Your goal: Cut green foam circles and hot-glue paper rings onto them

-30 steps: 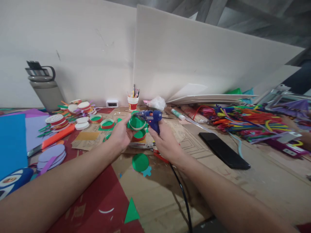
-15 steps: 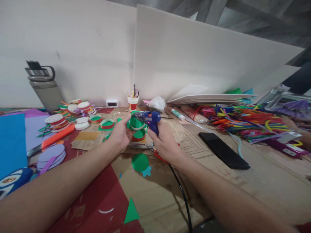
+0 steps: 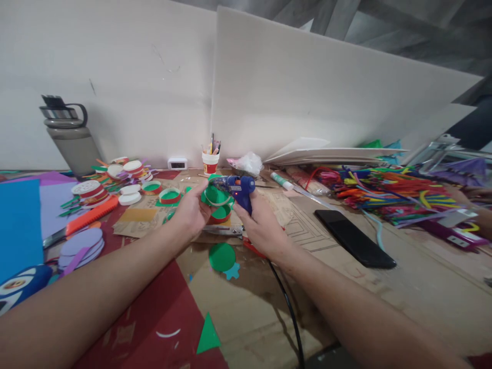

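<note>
My right hand (image 3: 263, 223) is closed around the handle of a blue hot glue gun (image 3: 243, 190), whose small red light is on. Its nozzle points left, over the green inside of a round paper ring (image 3: 216, 196). My left hand (image 3: 195, 211) grips that ring by its left side, fingers partly hidden behind it. Just below sits another red-rimmed ring with a green base (image 3: 221, 213). Red-handled scissors (image 3: 226, 230) lie under my hands. Nearer me are a green paper disc (image 3: 222, 257), a blue cut-out (image 3: 232, 271) and a green triangle (image 3: 208, 334).
Left are an orange cutter knife (image 3: 92, 215), lilac discs (image 3: 81, 247), more green-based rings (image 3: 169, 196) and a grey bottle (image 3: 73, 143). To the right lie a black phone (image 3: 353, 238) and colourful pipe cleaners (image 3: 400, 192). The glue gun's black cord (image 3: 288, 307) trails toward me. Another person's arm shows far right.
Almost nothing differs. Both hands keep the glue gun and the ring in nearly the same place. The other person's hand at the far right has shifted slightly.
</note>
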{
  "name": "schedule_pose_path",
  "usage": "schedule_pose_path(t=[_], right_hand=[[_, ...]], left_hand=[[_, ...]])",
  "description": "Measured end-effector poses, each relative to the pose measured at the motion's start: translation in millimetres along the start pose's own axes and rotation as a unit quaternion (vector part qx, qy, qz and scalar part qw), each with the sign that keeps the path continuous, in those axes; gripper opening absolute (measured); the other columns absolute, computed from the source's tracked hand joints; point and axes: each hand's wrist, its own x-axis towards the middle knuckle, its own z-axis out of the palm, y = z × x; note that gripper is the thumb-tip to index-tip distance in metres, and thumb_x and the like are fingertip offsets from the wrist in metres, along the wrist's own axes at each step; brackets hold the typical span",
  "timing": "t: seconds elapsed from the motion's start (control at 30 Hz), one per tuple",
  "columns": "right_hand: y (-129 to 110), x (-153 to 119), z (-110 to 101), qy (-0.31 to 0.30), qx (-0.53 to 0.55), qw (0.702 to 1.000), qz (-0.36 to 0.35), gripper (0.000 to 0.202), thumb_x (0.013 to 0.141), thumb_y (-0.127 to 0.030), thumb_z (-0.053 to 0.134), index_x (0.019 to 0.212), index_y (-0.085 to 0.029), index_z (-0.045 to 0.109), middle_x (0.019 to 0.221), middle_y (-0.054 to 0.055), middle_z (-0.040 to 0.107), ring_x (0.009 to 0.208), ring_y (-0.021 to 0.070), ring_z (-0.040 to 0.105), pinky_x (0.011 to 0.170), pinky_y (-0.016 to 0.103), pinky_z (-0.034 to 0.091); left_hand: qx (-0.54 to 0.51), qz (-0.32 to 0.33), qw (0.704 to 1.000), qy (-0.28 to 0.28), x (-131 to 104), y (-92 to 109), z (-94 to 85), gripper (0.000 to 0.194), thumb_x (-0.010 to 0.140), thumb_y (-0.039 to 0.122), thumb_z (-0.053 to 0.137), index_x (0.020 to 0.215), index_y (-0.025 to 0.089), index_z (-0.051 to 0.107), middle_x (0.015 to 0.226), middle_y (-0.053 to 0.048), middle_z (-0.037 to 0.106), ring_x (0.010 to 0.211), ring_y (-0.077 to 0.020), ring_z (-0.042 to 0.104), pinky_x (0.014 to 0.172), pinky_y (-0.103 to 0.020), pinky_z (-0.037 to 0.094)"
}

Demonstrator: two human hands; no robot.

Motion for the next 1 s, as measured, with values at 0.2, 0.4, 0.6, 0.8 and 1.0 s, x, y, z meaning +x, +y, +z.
schedule_pose_path(t=[0.2,0.4,0.6,0.8,1.0], right_hand=[[-1.9,0.9,-1.6,0.023,0.007,1.0,0.011,0.029,0.088,-0.027,0.045,0.116,-0.018,0.049,0.107,0.013,0.063,0.095,0.0268,0.059,0.085,0.045,0.046],[-2.9,1.2,-2.4,0.027,0.003,1.0,0.014,0.031,0.088,-0.028,0.046,0.116,-0.016,0.05,0.107,0.014,0.063,0.095,0.0275,0.059,0.085,0.045,0.046],[-2.0,0.1,-1.2,0.008,-0.001,1.0,0.007,0.029,0.088,-0.028,0.046,0.115,-0.018,0.05,0.104,0.013,0.064,0.095,0.0279,0.059,0.084,0.045,0.046],[-2.3,-0.1,-3.0,0.014,0.003,1.0,0.011,0.03,0.089,-0.029,0.046,0.117,-0.019,0.05,0.105,0.012,0.064,0.094,0.0274,0.059,0.084,0.045,0.046],[-4.5,-0.3,-5.5,0.02,-0.009,0.999,0.023,0.031,0.089,-0.03,0.045,0.117,-0.017,0.05,0.106,0.013,0.063,0.094,0.0281,0.058,0.084,0.046,0.046]], left_hand=[[0.005,0.001,1.0,-0.002,0.5,-0.1,-0.7,0.022,0.083,0.017,0.059,0.104,0.014,0.067,0.082,-0.005,0.074,0.068,-0.0156,0.07,0.071,-0.028,0.058],[0.006,-0.006,1.0,0.0,1.1,1.2,-1.1,0.02,0.083,0.015,0.057,0.1,0.013,0.067,0.082,-0.006,0.074,0.068,-0.0159,0.069,0.07,-0.029,0.058],[0.009,-0.008,1.0,-0.002,0.9,1.6,-0.9,0.019,0.082,0.015,0.058,0.099,0.013,0.067,0.078,-0.004,0.074,0.066,-0.0156,0.069,0.069,-0.029,0.058],[0.028,-0.005,1.0,0.0,-0.6,2.4,0.0,0.017,0.082,0.015,0.057,0.095,0.014,0.068,0.075,-0.004,0.073,0.063,-0.0158,0.068,0.067,-0.029,0.058],[0.029,-0.001,1.0,-0.001,-1.4,3.0,1.8,0.016,0.081,0.013,0.057,0.09,0.015,0.069,0.075,-0.003,0.073,0.06,-0.0139,0.066,0.063,-0.027,0.057]])
